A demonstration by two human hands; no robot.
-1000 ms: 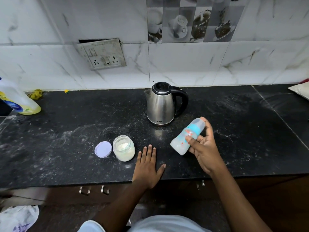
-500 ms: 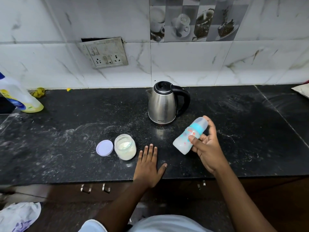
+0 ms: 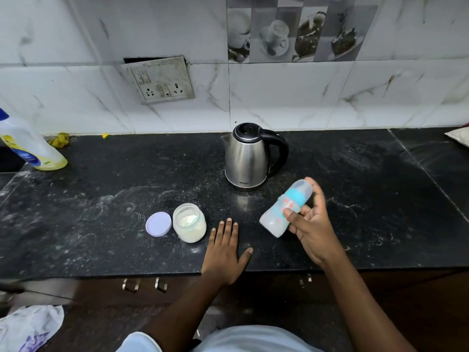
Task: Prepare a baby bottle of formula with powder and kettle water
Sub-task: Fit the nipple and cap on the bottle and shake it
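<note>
Right hand [image 3: 313,226] at centre-right grips tilted baby bottle [image 3: 284,209], cap end blurred, above counter [image 3: 101,199]. Left hand [image 3: 224,252] flat, fingers spread. Open powder jar [image 3: 189,222] w/ lid [image 3: 158,224] beside; kettle [image 3: 250,156] behind. Yellow bottle [image 3: 30,146] cut off at left edge.

A single head-worn wide-angle camera looks forward and steeply down from the person's standing place at the near edge of the counter [image 3: 101,199]. It faces the tiled wall [image 3: 304,97], which bows at the frame's edges. Both forearms enter from the bottom; the kettle [image 3: 247,158] sits near centre, within arm's reach.
</note>
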